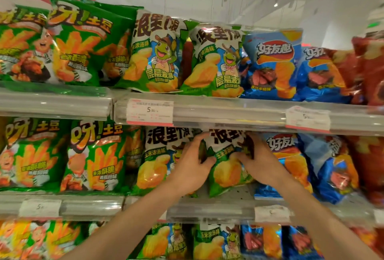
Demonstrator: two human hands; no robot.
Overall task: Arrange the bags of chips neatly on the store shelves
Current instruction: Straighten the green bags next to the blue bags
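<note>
Chip bag (227,168) on the middle shelf (209,211): your left hand (192,166) and right hand (262,164) pinch its sides with curled fingers, evidently to square it upright

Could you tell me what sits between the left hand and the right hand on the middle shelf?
In the head view, a green and white chip bag sits between the left hand and right hand, both gripping its upper sides.
</note>
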